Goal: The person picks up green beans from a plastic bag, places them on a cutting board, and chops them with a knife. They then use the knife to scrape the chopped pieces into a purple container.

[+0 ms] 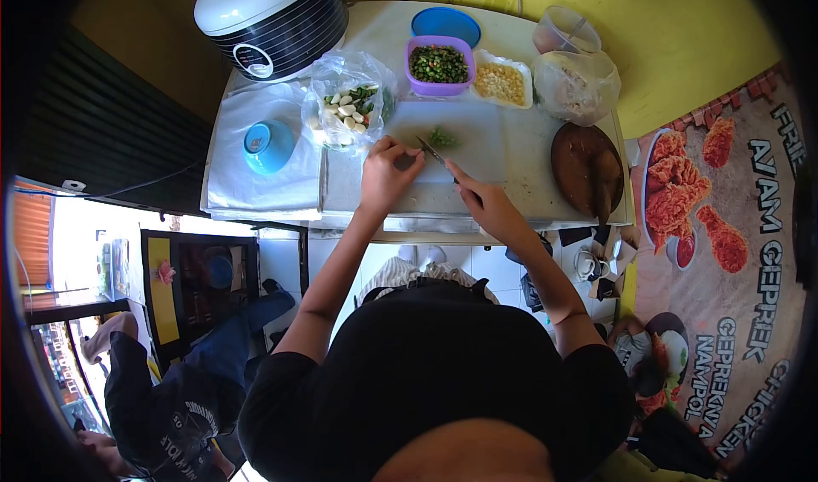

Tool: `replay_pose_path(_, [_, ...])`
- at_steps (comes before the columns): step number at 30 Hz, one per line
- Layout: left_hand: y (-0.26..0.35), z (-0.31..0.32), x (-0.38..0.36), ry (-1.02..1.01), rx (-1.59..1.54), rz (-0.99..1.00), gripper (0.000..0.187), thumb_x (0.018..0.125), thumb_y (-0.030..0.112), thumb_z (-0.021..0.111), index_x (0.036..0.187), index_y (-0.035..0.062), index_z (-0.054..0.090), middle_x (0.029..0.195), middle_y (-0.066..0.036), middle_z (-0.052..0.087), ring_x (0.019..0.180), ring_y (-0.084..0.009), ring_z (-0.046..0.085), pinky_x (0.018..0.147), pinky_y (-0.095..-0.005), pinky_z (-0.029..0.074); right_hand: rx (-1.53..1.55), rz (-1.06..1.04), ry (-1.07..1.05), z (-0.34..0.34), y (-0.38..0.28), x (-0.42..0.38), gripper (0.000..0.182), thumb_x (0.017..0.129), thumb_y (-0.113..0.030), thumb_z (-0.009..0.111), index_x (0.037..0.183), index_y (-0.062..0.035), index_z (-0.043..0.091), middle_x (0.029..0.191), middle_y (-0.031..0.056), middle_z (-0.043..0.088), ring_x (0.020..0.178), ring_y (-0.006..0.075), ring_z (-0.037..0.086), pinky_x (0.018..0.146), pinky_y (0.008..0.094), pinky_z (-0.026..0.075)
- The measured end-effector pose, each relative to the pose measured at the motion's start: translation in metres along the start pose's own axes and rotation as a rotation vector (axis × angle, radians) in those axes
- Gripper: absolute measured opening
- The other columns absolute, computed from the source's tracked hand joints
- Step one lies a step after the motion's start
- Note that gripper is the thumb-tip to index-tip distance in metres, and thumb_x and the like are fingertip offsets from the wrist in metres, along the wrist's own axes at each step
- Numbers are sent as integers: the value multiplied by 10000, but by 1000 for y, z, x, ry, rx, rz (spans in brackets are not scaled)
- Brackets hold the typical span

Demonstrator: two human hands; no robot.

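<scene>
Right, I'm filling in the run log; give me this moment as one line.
right hand: holding knife | left hand: near knife, any held item unclear | cutting board: green pieces on it | purple tub: chopped greens

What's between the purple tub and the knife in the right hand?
In the head view, a small pile of chopped greens sits on the cutting board between them, with bare board toward the tub.

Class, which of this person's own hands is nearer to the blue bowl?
Left. The left hand is to the right of the blue bowl, apart from it; the right hand, holding the knife, is farther off on that same side.
</scene>
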State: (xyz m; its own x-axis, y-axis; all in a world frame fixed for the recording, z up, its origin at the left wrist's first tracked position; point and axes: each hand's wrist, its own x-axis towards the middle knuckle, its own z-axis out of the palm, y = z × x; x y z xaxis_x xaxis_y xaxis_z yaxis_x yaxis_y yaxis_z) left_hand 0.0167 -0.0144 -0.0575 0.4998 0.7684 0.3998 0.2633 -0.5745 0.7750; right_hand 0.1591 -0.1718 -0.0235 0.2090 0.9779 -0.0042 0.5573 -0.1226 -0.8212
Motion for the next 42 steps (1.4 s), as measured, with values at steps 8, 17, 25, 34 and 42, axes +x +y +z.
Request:
replay_pose_path(8, [1,-1,0,-6,28,4,130,728,146,753,780,34,715,785,-95,601,754,-264,602,710,-362,491,-144,24,-26,0,-8,2,504,967,-139,466,1453,-219,363,695,254,576,614,409,596,601,455,474])
replay_pose_path(17, [3,-2,-2,11,29,68,124,719,138,752,776,34,716,787,-108,594,755,-278,599,715,-376,492,-148,35,-7,5,-1,5,517,962,-137,473,1459,-215,353,710,249,592,637,410,607,614,450,476])
replay_pose_path(25, [2,-1,-3,40,13,8,115,719,141,756,765,44,715,795,-104,607,762,-271,610,722,-372,499,-81,118,41,-3,3,-8,500,962,-123,485,1444,-214,388,637,223,521,557,342,553,582,386,450])
replay_pose_path(34, [5,0,-3,-4,122,44,169,707,210,789,836,107,755,840,-80,588,784,-257,589,725,-373,493,-6,100,4,10,4,-13,516,961,-124,491,1452,-232,374,600,220,506,510,347,534,563,398,450])
replay_pose_path(42, [2,2,-4,-22,92,83,141,704,182,774,820,105,754,820,-71,591,797,-251,588,752,-377,480,-102,56,43,14,5,-1,517,962,-134,484,1454,-241,365,660,241,566,580,404,579,585,429,466])
